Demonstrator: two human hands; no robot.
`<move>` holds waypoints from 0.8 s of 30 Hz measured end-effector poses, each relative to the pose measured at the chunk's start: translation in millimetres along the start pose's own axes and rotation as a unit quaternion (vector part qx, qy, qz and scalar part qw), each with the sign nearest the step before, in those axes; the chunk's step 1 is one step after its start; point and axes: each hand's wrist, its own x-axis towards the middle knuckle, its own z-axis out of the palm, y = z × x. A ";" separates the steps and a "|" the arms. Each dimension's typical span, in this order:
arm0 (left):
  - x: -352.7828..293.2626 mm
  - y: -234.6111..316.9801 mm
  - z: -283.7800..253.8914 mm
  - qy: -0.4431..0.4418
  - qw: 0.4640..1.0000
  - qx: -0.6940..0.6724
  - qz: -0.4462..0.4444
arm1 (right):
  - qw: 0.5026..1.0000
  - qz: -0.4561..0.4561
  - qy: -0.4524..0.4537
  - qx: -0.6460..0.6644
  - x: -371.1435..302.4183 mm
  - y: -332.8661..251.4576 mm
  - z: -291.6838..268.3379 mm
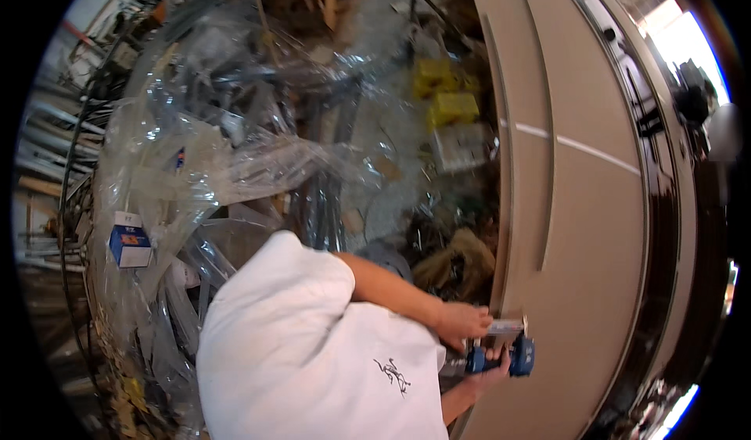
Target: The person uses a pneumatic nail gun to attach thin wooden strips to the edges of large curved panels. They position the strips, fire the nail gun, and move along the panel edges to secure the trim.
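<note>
- I see my right hand (491, 366) wrapped around the blue tool (522, 358), near right, by the big tan board (593, 244).
- My left hand (461, 322) curls by a shiny piece (505, 326); I can't tell if it holds it.

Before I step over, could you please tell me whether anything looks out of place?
Yes: crumpled clear plastic sheeting lies strewn over the floor left of the beige panels, with a blue-and-white box loose among it. It looks odd because nothing there seems gathered or stacked.
</note>
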 end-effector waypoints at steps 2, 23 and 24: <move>-11.4 14.3 6.6 0.008 1.000 0.016 0.000 | 0.999 -0.017 0.031 -0.007 -12.3 10.1 -8.4; -141.7 -29.8 -112.5 0.152 0.984 -0.047 -0.085 | 0.989 -0.129 0.075 0.015 49.8 26.6 -49.3; -158.9 -35.2 -124.8 0.163 0.980 -0.037 -0.103 | 0.985 -0.136 0.106 0.025 60.4 21.0 -56.2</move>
